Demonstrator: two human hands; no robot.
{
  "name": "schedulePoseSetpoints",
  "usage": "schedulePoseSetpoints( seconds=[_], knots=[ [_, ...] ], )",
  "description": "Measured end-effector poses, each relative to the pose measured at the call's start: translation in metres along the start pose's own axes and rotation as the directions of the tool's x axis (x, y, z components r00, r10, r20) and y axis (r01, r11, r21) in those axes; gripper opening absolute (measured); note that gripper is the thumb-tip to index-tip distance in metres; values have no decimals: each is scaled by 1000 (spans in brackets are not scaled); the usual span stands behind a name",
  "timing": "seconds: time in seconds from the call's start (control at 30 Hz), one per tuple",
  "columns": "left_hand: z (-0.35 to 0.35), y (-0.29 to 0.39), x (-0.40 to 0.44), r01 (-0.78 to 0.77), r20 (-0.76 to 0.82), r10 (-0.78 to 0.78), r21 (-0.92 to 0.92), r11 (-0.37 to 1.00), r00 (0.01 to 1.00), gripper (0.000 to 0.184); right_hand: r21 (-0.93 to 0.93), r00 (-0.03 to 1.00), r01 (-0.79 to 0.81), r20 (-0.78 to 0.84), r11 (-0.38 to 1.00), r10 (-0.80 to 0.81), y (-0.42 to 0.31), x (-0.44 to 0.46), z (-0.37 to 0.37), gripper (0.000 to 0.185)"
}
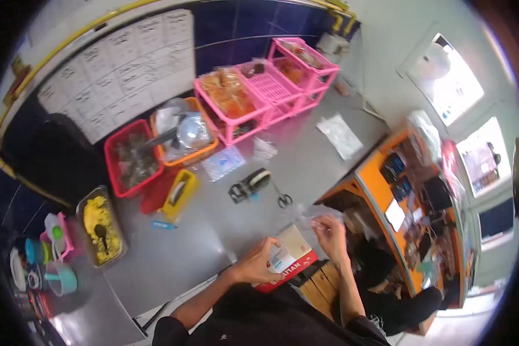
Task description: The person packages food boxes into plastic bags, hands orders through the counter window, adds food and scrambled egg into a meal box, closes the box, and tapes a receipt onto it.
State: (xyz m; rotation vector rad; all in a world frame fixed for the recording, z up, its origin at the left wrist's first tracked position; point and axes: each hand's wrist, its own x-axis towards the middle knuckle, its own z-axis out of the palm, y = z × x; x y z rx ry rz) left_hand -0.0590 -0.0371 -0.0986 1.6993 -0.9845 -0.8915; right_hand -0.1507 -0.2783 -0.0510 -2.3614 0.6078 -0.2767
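Observation:
A red and cream cardboard box (296, 242) with white lettering on its side is at the front edge of the metal table, close to my body. My left hand (252, 264) grips it from the left, thumb and fingers spread across its top and near side. To the right of the box, my right hand (331, 235) is raised with its fingers pinched on a piece of clear plastic (327, 211), whose full shape I cannot make out. Beyond the box lie black-handled scissors (285, 200) and a black tape dispenser (249, 185).
Pink racks (274, 86) with packets stand at the back, beside a red basket (114, 167) and an orange basket (213, 141). A yellow box (180, 196) and a tray of yellow food (121, 245) are at left. An orange shelf (370, 173) and another person's dark sleeve (412, 311) are at right.

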Motion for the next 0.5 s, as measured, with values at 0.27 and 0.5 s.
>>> schedulePoseSetpoints(
  seconds=[0.27, 0.5],
  knots=[
    [47, -35, 53, 213, -88, -453, -792, 573, 887, 72, 152, 892, 198, 382, 968, -242, -69, -61, -40, 14],
    [45, -72, 78, -357, -375, -666, -918, 171, 645, 65, 268, 795, 243, 496, 932, -349, 46, -116, 75, 17]
  ],
)
